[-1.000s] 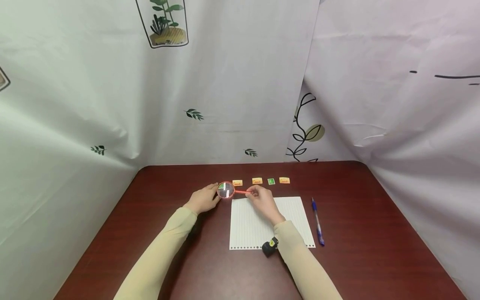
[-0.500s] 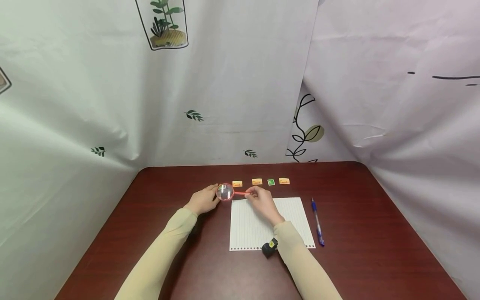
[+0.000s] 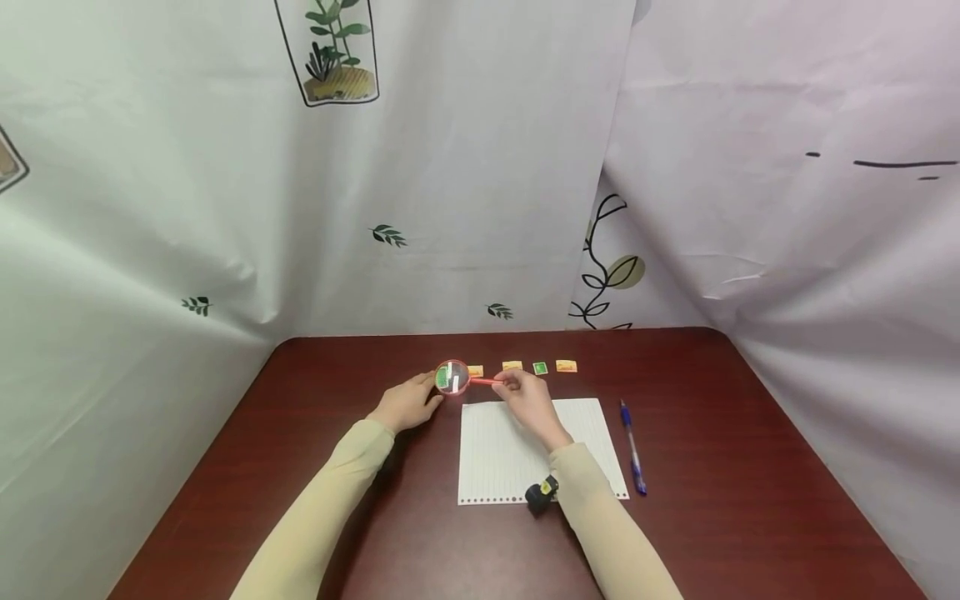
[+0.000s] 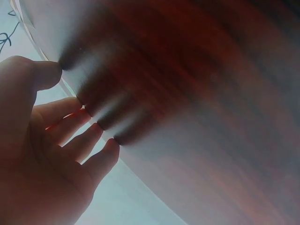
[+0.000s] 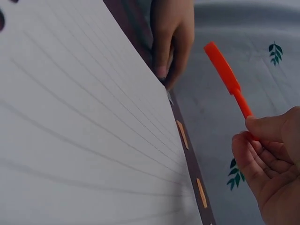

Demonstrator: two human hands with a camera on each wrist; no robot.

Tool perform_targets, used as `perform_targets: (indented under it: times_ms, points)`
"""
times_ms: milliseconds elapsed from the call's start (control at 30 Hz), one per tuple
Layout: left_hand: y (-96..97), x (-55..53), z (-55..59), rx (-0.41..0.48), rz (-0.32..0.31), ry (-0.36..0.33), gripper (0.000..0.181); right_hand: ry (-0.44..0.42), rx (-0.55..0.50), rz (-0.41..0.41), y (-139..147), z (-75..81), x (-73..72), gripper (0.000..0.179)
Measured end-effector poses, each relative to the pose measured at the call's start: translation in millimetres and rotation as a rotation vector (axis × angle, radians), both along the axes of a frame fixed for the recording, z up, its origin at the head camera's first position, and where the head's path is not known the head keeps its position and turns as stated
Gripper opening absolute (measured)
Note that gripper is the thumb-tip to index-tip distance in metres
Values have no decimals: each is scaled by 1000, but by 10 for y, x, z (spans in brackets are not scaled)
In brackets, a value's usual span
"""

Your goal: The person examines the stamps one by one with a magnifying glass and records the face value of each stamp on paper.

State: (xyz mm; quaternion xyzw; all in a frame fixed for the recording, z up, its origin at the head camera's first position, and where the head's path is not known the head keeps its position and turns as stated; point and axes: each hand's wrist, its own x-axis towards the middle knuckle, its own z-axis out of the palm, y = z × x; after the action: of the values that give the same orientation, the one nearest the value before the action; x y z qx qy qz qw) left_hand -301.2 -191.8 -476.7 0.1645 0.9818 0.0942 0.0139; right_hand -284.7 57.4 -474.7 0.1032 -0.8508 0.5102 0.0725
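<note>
Pinching a red magnifying glass (image 3: 452,377) by its handle (image 3: 483,382), the right hand (image 3: 527,406) holds it toward the far edge of the surface (image 3: 720,467). Just beside its lens, the left hand (image 3: 405,404) rests with fingers loosely extended, tips on the surface. Something green shows through the lens. Three orange cards (image 3: 566,366) and a green card (image 3: 541,368) line up near the far edge; a lined sheet (image 3: 495,454) lies closer in, a blue pen (image 3: 633,450) between it and the right edge.
</note>
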Motion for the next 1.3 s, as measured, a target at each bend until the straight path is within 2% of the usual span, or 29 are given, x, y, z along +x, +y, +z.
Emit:
perform_targets:
  times_ms: [433,700,1100,1300]
  points:
    - [-30,35,-3,-28,5,-19,53,4,-42,-81,422,97,3,19]
    - [-15,8,-43,-26,-7,-8,53,36,-49,-141,839,161,36,21]
    - [-12,-16,-46,-27,-13,-8,52,82,69,-326,1609,188,116,28]
    - [4,13,-23,-31,-9,-23,52,54,89,-378,1976,195,207,29]
